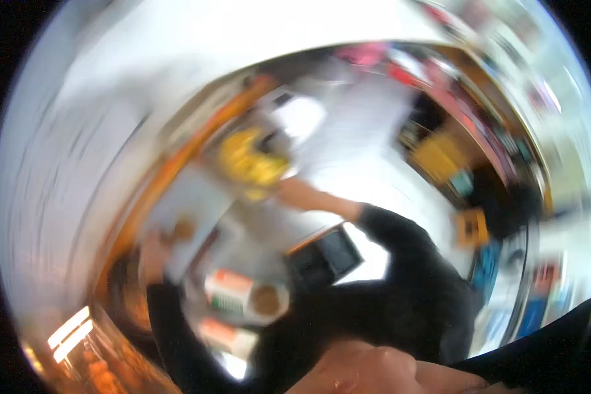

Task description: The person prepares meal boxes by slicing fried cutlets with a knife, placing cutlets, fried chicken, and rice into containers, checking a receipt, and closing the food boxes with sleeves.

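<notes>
Motion blur smears the whole view. My right hand (299, 195) reaches forward to the edge of a bright yellow heap (253, 161); its fingers are too smeared to show a grip. On the left, my left hand (153, 257) is beside a pale grey-blue flat surface (194, 190). A small brown roundish thing (183, 229) lies by its fingertips, and I cannot tell whether the hand holds it. Between my forearms are a black open-topped container (325, 256), an orange-and-white pack (230, 289) and a round tub with brown contents (266, 300).
A white sheet-like thing (300, 116) lies beyond the yellow heap. To the right stand a wooden shelf unit (440, 157) and a small orange box (471, 227). Orange-brown contents show in a shiny container (102, 368) at lower left. A blurred skin-coloured shape (368, 371) fills the bottom edge.
</notes>
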